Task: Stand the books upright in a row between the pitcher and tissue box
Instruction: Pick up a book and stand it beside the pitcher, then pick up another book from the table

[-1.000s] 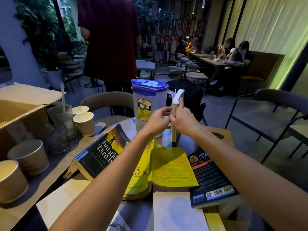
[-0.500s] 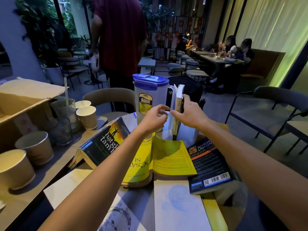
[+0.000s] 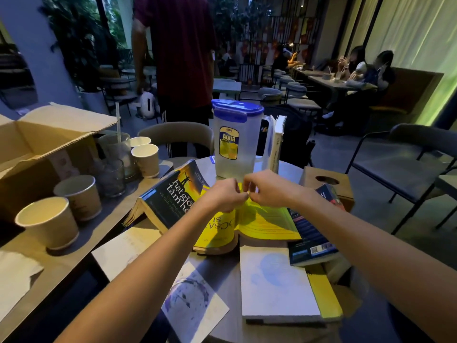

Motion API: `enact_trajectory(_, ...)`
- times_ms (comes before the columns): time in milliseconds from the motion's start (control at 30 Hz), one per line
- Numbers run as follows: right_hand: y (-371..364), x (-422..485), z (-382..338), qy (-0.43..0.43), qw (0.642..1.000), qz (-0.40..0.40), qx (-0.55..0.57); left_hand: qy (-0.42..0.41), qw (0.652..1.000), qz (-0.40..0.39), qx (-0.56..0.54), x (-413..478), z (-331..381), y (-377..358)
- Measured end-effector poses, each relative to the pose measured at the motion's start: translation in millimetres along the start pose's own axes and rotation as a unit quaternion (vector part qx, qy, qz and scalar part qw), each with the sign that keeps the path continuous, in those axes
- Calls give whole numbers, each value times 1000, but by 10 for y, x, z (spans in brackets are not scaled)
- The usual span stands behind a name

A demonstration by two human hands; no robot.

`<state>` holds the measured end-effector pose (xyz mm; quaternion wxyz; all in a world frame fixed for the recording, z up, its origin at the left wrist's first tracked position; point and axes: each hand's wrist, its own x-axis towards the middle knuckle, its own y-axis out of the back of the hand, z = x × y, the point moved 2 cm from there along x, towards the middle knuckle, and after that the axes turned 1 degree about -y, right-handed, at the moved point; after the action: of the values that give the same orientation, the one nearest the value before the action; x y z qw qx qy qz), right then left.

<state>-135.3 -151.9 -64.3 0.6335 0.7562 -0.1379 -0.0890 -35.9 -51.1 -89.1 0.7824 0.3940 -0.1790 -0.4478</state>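
— Where are the hands?

— Both forearms reach forward over the desk point(image 3: 222, 325) and meet just in front of the pitcher point(image 3: 235, 142). The left hand point(image 3: 223, 195) and right hand point(image 3: 269, 190) are curled with fingertips nearly touching each other, above the far edge of the open yellow book point(image 3: 262, 221).

— Is either grip holding anything?

— Both look pinched at the yellow book's top edge, fingers bent inward, but motion blur hides the contact; I cannot tell whether either grip has actually closed on a page.

— And the books?

— One white book point(image 3: 277, 144) stands upright just right of the pitcher, against its handle. The wooden tissue box point(image 3: 329, 186) sits further right of the pitcher. In front of the pitcher the yellow book lies open; a dark book with a sunset cover point(image 3: 170, 196) leans to its left, a dark blue book point(image 3: 311, 233) lies on its right. Nearer the camera lie a white-covered book point(image 3: 274, 285) and a sheet with a purple drawing point(image 3: 195, 298).

— Left of the pitcher?

— Paper cups point(image 3: 146, 159) and a cardboard box point(image 3: 37, 139).
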Motion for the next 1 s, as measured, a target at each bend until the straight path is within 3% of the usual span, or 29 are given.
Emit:
enact_trajectory(100, -71, -34, -72, 41, 998, -54, -15, -7, 996, -16, 85, -145, -83, -58)
enact_trajectory(333, -100, -103, -163, 77, 990, -98, -71, -2, 997, -64, 42, -375, -149, -153)
enact_trajectory(467, -60, -121, -148, 101, 992, -60, -46, -26, 996, -42, -74, -488, -82, -16)
enact_trajectory(667, 337, -167, -161, 133, 988, 68, -44, -138, 989, 59, 8, -583, 82, 484)
enact_trajectory(833, 562, -280, -13, 107, 983, 151, 3, -182, 976, 88, -75, -618, -43, 791)
enact_trajectory(1000, 542, -407, 19, 104, 983, 148, 35, -215, 963, 152, -63, -530, -104, 785)
